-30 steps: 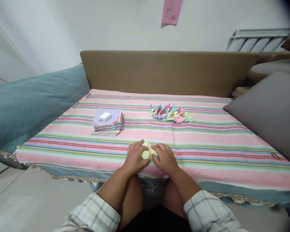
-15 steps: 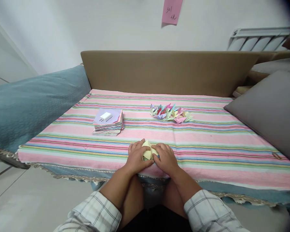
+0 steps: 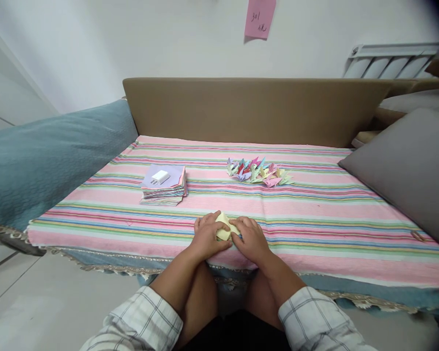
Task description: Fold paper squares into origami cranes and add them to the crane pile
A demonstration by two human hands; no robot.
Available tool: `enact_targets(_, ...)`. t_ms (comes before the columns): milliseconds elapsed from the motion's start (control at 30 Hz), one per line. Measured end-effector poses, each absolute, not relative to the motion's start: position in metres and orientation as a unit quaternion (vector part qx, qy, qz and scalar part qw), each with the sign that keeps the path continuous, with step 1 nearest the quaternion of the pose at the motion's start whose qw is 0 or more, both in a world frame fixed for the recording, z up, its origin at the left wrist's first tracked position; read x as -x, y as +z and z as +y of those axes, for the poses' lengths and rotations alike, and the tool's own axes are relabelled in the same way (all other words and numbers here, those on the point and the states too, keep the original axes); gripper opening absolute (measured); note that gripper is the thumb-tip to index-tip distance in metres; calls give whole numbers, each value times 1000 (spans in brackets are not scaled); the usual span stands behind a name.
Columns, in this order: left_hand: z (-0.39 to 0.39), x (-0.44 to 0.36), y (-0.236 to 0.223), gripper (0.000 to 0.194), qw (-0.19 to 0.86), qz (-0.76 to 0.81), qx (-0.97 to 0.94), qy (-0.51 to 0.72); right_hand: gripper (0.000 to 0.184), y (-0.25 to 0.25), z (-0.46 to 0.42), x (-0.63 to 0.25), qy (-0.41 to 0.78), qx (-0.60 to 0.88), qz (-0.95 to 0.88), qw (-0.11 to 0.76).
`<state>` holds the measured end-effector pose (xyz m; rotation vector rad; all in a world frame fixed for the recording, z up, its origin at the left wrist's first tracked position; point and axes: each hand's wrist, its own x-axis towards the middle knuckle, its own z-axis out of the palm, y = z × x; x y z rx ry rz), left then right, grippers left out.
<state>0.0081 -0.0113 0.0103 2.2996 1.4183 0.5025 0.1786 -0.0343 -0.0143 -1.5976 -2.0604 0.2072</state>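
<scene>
A pale yellow piece of folded paper (image 3: 224,228) lies on the striped cloth (image 3: 314,219) near its front edge. My left hand (image 3: 208,238) presses on it from the left with curled fingers. My right hand (image 3: 251,239) pinches it from the right. Both hands touch each other over the paper, which they partly hide. Further back on the left is a stack of coloured paper squares (image 3: 164,187) with a small white charger (image 3: 160,177) on top. Back centre lies a heap of several folded paper cranes (image 3: 258,171).
A brown sofa back (image 3: 256,109) rises behind the cloth. There is a teal-covered armrest (image 3: 47,156) on the left and a grey cushion (image 3: 409,165) on the right. A pink note (image 3: 260,18) hangs on the wall. Pale floor lies at lower left.
My fingers have shifted slightly on the yellow paper, pressing it a little flatter. Nothing else has moved.
</scene>
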Motion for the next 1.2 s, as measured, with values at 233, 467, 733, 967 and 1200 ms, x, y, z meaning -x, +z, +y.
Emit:
enact_targets(233,-8,-7,18,28,223,503,-819,164,34,-13,-34,-178,88,596,-756,258)
enact_targets(467,-6,-6,18,30,225,500,-821,158,35,-12,-35,-177,92,596,-752,264)
enact_targets(733,-4,-8,13,41,194,501,-827,167,26,-14,-34,-179,93,579,-753,299)
enact_targets(967,-5,-6,13,62,190,492,-832,170,24,-16,-34,-179,95,572,-757,302)
enact_targets(1200,-5,-5,14,62,210,502,-819,182,28,-16,-36,-176,78,591,-751,283)
